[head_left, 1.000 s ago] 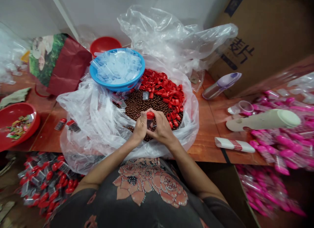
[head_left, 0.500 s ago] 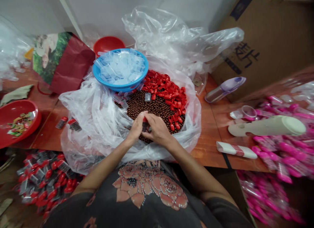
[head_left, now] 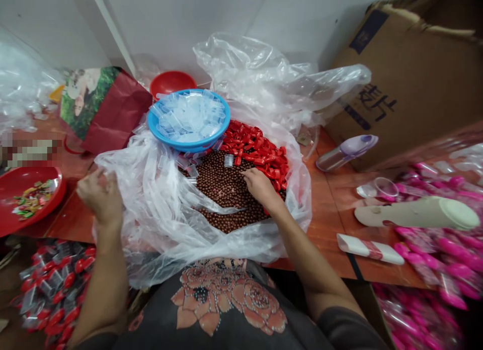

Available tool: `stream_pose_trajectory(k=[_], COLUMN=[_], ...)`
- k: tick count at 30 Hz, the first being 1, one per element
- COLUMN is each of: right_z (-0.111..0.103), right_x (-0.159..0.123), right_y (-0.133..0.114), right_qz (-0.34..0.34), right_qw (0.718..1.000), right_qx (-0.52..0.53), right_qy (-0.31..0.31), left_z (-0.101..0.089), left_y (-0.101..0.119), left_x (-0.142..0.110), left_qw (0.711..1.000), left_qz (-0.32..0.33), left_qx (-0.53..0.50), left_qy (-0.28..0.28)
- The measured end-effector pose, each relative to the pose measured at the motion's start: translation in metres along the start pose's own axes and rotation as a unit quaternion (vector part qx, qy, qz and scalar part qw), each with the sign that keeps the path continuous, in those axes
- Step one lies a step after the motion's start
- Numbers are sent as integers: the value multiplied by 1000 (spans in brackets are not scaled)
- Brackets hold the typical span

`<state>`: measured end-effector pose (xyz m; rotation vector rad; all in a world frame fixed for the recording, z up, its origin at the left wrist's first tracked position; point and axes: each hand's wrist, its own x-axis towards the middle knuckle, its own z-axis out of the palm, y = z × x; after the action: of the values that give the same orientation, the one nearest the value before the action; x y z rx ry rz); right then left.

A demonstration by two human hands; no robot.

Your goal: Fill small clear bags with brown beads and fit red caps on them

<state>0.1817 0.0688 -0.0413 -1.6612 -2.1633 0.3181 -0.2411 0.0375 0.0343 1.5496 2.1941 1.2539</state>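
My left hand point(head_left: 101, 196) is raised over the left edge of a clear plastic bag point(head_left: 143, 189). Its fingers are curled, and anything inside them is hidden. Above the small brown balls point(head_left: 217, 174) spread on the plastic, my right hand point(head_left: 260, 186) has its fingers drawn together, and I cannot make out anything between the tips. Red plastic caps point(head_left: 264, 151) are heaped just beyond it. A small clear container point(head_left: 228, 161) lies on the balls. Behind them stands a blue basin point(head_left: 188, 145) full of clear plastic containers point(head_left: 188, 116).
At left are a red bowl point(head_left: 56, 194) with colourful pieces and a dark red paper bag point(head_left: 116, 108). Red-capped containers point(head_left: 56, 289) are piled below the table. To the right are a purple-lidded bottle point(head_left: 347, 151), a cardboard box point(head_left: 422, 88), a pale bottle point(head_left: 415, 212) and pink-capped containers point(head_left: 453, 239).
My hands, together over the balls before, have parted. The left has swung out left past the plastic; the right has moved right and slightly away from me. The view has tilted up slightly.
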Motion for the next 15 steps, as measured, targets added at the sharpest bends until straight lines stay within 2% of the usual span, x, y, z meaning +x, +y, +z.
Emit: stream_pose_trajectory(k=[2, 3, 6, 9, 12, 15], right_z=[3, 4, 5, 1, -7, -13], right_x=[9, 12, 11, -3, -22, -34], right_y=[0, -1, -7, -4, 10, 26], right_qz=[13, 20, 44, 68, 97, 114], right_qw=[1000, 999, 998, 995, 989, 984], right_qx=[-17, -25, -40, -38, -29, -15], right_qy=[10, 13, 29, 61, 107, 134], left_z=[36, 60, 142, 212, 251, 260], left_y=[43, 65, 118, 145, 150, 142], left_x=[-14, -21, -35, -39, -38, -32], left_qw=[991, 983, 945, 925, 922, 924], left_qz=[50, 80, 160, 152, 131, 124], left_qx=[-107, -122, -65, 36, 70, 28], left_qy=[-70, -114, -277, -347, -358, -360])
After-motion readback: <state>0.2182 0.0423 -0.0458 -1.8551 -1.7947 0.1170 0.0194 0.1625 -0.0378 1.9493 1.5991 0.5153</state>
